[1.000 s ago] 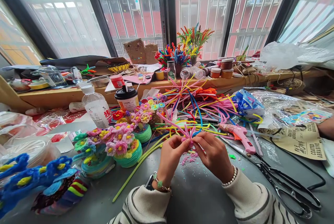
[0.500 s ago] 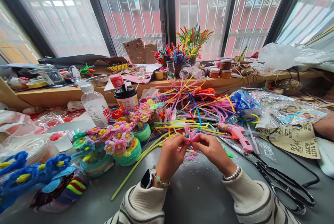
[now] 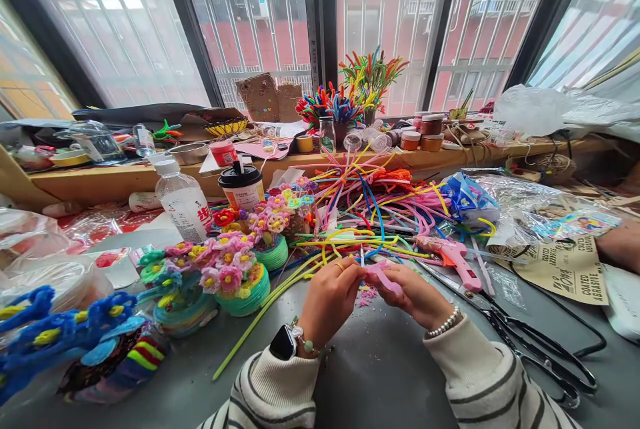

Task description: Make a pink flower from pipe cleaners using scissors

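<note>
My left hand (image 3: 327, 299) and my right hand (image 3: 413, 295) meet over the grey table (image 3: 380, 375), both pinched on a small pink pipe-cleaner piece (image 3: 381, 274). The piece lies bent and folded flat between my fingertips. Pink fluff crumbs (image 3: 367, 295) lie on the table just under it. A large heap of coloured pipe cleaners (image 3: 380, 205) sits right behind my hands. Long green pipe-cleaner stems (image 3: 260, 325) run past my left wrist.
Finished pipe-cleaner flower pots (image 3: 235, 275) stand to the left, with blue flowers (image 3: 60, 339) further left. A pink glue gun (image 3: 453, 259) and large black scissors (image 3: 545, 355) lie to the right. A bottle (image 3: 183, 202) and cup (image 3: 243, 189) stand behind. Another person's arm (image 3: 620, 245) shows at the right edge.
The pink piece's upright ends have been folded down flat between my fingers. Both hands have shifted slightly away from me, toward the pile.
</note>
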`<control>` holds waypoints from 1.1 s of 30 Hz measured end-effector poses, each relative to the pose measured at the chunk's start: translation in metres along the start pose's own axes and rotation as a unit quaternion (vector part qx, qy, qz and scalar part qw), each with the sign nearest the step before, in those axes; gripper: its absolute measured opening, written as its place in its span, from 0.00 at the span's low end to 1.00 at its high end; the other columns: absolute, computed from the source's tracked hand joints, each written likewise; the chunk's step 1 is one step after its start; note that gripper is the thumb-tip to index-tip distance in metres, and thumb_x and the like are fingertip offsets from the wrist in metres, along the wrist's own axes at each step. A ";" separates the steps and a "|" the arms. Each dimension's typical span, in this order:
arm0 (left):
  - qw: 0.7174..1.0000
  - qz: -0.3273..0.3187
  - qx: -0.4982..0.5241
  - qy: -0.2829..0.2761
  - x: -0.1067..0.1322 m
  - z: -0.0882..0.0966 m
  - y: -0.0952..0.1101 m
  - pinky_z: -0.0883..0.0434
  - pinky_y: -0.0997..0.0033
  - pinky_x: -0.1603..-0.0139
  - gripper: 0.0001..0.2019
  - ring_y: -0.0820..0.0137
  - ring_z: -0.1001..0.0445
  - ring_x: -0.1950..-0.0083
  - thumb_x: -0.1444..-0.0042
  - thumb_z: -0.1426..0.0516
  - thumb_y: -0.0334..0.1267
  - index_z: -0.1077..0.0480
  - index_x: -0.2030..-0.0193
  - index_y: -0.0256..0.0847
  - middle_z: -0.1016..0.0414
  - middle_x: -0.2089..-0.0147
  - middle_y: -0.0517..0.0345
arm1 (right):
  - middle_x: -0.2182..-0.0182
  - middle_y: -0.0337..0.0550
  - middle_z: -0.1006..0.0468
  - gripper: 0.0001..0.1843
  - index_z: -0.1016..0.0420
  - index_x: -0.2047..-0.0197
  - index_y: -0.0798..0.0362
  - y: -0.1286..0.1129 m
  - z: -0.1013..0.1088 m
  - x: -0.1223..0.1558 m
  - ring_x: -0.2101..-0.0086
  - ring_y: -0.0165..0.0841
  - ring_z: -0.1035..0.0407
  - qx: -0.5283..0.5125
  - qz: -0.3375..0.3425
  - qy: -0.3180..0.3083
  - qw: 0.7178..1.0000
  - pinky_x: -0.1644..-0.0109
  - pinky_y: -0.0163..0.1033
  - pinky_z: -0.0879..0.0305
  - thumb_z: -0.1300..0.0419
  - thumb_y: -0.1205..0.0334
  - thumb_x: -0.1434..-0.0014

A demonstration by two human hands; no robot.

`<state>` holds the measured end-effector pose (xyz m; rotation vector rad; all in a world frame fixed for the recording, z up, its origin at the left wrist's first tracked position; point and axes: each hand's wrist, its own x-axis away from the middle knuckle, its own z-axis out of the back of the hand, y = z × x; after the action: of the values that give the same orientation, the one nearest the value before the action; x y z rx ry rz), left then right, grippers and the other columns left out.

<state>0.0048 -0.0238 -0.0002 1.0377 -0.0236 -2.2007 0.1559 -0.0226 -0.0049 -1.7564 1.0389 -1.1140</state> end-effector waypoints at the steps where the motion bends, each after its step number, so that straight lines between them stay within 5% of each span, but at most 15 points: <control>1: 1.000 0.011 0.017 0.007 0.000 0.001 0.001 0.33 0.71 0.65 0.07 0.70 0.31 0.66 0.49 0.50 0.29 0.32 0.69 0.38 0.28 0.69 0.53 | 0.88 0.30 0.43 0.08 0.29 0.79 0.56 0.001 0.001 -0.001 0.85 0.19 0.54 -0.037 -0.017 -0.018 0.999 0.83 0.28 0.61 0.37 0.60 0.63; 5: 0.980 0.133 0.145 0.036 -0.003 0.004 0.004 0.34 0.73 0.67 0.04 0.71 0.31 0.68 0.50 0.48 0.32 0.33 0.71 0.38 0.28 0.70 0.55 | 0.84 0.31 0.40 0.09 0.29 0.77 0.56 -0.002 0.000 0.003 0.82 0.19 0.51 -0.058 0.004 -0.040 0.998 0.81 0.27 0.57 0.36 0.61 0.61; 11: 0.880 0.302 0.364 0.040 -0.006 0.003 0.006 0.33 0.74 0.69 0.07 0.71 0.31 0.70 0.53 0.44 0.39 0.33 0.73 0.36 0.29 0.73 0.56 | 0.83 0.31 0.42 0.12 0.30 0.75 0.55 -0.008 -0.005 0.009 0.81 0.21 0.52 -0.006 0.101 -0.022 0.995 0.78 0.29 0.56 0.39 0.54 0.54; 23: 0.787 0.376 0.488 0.027 -0.010 0.008 0.010 0.35 0.76 0.70 0.08 0.75 0.32 0.73 0.57 0.42 0.38 0.32 0.75 0.35 0.29 0.76 0.59 | 0.80 0.33 0.41 0.10 0.28 0.72 0.56 -0.004 -0.008 0.007 0.78 0.22 0.51 -0.008 0.111 -0.018 0.994 0.75 0.30 0.53 0.39 0.57 0.54; 30: 0.715 0.367 0.596 -0.009 -0.009 0.010 0.010 0.38 0.77 0.73 0.08 0.78 0.37 0.78 0.56 0.42 0.37 0.33 0.77 0.34 0.33 0.80 0.62 | 0.79 0.35 0.38 0.12 0.29 0.71 0.57 -0.005 -0.009 0.009 0.80 0.22 0.53 0.018 0.142 -0.120 0.982 0.79 0.31 0.59 0.42 0.55 0.51; 33: 0.718 0.372 0.588 -0.010 -0.010 0.010 0.010 0.38 0.76 0.73 0.08 0.78 0.37 0.77 0.57 0.42 0.38 0.34 0.77 0.34 0.33 0.80 0.61 | 0.79 0.36 0.38 0.13 0.29 0.70 0.56 -0.004 -0.010 0.009 0.80 0.22 0.51 0.005 0.131 -0.114 0.985 0.78 0.31 0.57 0.42 0.54 0.51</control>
<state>0.0082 -0.0282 0.0158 1.2555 -1.7197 -1.2536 0.1496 -0.0319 0.0046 -1.6375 1.0823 -0.7358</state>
